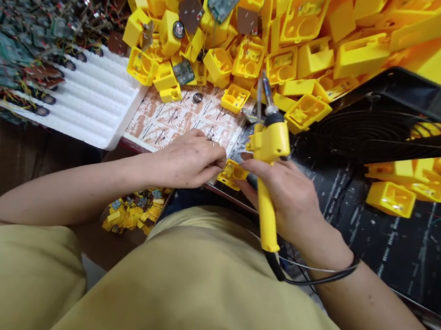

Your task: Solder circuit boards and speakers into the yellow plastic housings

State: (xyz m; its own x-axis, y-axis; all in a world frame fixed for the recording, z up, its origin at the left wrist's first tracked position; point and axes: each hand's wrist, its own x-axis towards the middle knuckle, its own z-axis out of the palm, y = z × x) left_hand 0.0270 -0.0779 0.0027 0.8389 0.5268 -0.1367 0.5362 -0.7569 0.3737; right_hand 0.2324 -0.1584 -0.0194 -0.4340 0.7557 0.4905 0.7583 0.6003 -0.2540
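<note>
My right hand [291,195] is wrapped round a yellow soldering gun [273,145], whose metal tip points up and away from me. Its black cable runs past my wrist. Between my two hands, at the bench's front edge, sits a small yellow plastic housing [232,174] with its open side up; fingers of the right hand reach its right side. My left hand [193,159], wearing a ring, is closed with curled fingertips just left of that housing. Whatever those fingertips pinch, if anything, is hidden.
A heap of yellow housings [303,14] fills the back. Circuit boards [29,18] pile up at left beside a white foam tray [102,113]. A black fan [363,118] stands at right. A small round part [197,98] lies on the patterned sheet [158,117]. More housings [134,213] lie below.
</note>
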